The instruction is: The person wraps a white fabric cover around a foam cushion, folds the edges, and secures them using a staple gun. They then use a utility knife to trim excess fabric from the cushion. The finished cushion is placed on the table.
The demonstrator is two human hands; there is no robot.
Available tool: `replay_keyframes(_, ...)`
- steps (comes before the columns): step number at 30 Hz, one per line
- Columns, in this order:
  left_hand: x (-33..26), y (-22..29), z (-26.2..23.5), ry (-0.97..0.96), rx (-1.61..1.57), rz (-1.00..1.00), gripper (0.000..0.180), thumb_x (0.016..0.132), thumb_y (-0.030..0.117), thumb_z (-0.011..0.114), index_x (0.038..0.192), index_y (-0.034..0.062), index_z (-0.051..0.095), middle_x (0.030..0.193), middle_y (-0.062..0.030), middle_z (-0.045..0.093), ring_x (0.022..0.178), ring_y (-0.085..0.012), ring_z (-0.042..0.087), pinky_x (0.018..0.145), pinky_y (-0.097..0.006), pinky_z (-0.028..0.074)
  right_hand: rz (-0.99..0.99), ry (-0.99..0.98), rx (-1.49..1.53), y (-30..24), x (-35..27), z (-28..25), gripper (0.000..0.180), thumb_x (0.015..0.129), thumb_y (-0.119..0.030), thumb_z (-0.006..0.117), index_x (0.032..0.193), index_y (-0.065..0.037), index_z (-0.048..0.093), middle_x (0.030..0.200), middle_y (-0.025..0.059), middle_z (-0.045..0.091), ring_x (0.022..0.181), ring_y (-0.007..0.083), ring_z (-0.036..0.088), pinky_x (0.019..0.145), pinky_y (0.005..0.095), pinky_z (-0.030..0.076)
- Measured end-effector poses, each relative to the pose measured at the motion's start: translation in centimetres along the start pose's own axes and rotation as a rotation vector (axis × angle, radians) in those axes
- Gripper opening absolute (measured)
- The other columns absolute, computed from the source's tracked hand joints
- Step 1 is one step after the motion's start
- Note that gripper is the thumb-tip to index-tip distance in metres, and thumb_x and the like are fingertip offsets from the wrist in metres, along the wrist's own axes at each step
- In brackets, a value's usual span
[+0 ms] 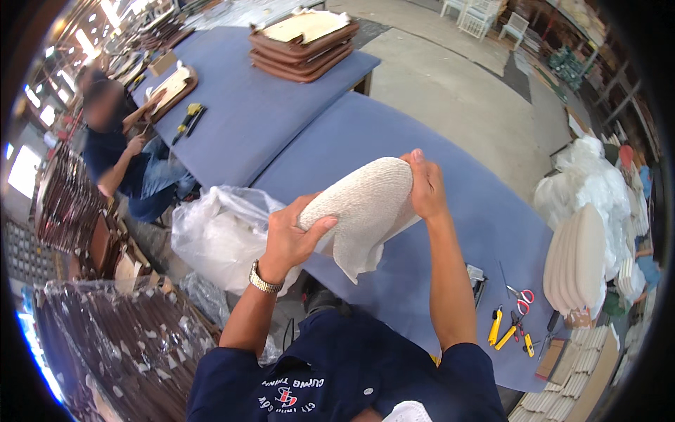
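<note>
A piece of cream textured fabric (pixel 369 200) is held up in front of me over the blue-covered table (pixel 450 190). Its top edge curves round, and a loose flap hangs down at the bottom. My left hand (pixel 292 235) grips its left end, thumb across the front and fingers behind. At the upper right end, my right hand (pixel 425 184) pinches the edge with the thumb pointing up. Whether something stiff lies inside the fabric cannot be seen.
Red-handled scissors (pixel 522 299), a yellow cutter (pixel 496 325) and pliers lie at the table's right. Cream padded panels (pixel 576 260) stand beyond. Clear plastic (pixel 221 235) bulges at the left. Brown framed panels (pixel 302 53) are stacked far off; a person (pixel 116 148) works at the far left.
</note>
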State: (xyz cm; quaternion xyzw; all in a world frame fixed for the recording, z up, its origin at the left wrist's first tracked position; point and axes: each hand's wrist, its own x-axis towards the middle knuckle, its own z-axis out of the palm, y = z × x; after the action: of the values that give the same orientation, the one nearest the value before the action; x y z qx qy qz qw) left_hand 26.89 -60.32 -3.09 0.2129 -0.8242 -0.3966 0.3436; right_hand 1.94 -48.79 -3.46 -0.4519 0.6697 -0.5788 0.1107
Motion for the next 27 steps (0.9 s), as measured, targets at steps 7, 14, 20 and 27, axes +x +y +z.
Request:
replay_keyframes(7, -3.7, -7.4, -11.5, -0.16, 0.212, -0.207, 0.062, 0.085, 0.047, 0.082, 0.117, -0.0041, 0.07, 0.098, -0.0201, 0.076, 0.089, -0.0306, 0.076, 0.077, -0.037, 0.057, 0.177, 0.086, -0.171, 8.1, -3.9, 7.7, 0.061, 0.11, -0.039, 0.033, 0.089, 0.002, 0.074, 0.078, 0.0161, 0.073, 0.073, 0.0298, 0.069, 0.072, 0.0417, 0.051)
replay_keyframes(14, -2.3, -8.8, -13.3, -0.143, 0.248, -0.166, 0.07, 0.076, 0.049, 0.088, 0.123, -0.0001, 0.069, 0.113, -0.0202, 0.074, 0.105, -0.0342, 0.072, 0.092, -0.038, 0.055, 0.026, 0.097, -0.343, 7.7, -6.0, 12.8, 0.045, 0.106, -0.025, 0.038, 0.094, -0.002, 0.075, 0.097, 0.0136, 0.076, 0.094, 0.0329, 0.069, 0.088, 0.0455, 0.05)
replay_keyframes(20, -5.1, -14.4, -14.8, -0.229, -0.001, -0.279, 0.066, 0.072, 0.039, 0.093, 0.122, 0.0012, 0.072, 0.116, -0.014, 0.076, 0.106, -0.0235, 0.073, 0.094, -0.035, 0.055, -0.083, 0.136, -0.423, 7.7, -8.4, 16.5, 0.035, 0.102, -0.019, 0.044, 0.095, -0.003, 0.074, 0.102, 0.0113, 0.076, 0.104, 0.0328, 0.067, 0.108, 0.0473, 0.041)
replay_keyframes(27, -7.6, -18.2, -13.8, -0.15, -0.132, -0.286, 0.062, 0.072, 0.027, 0.094, 0.122, -0.001, 0.071, 0.112, -0.0138, 0.077, 0.101, -0.0218, 0.073, 0.092, -0.033, 0.056, 0.074, 0.222, -0.55, 10.7, -7.3, 14.4, 0.037, 0.101, -0.02, 0.047, 0.079, -0.005, 0.072, 0.089, 0.0091, 0.074, 0.099, 0.0316, 0.066, 0.105, 0.0466, 0.041)
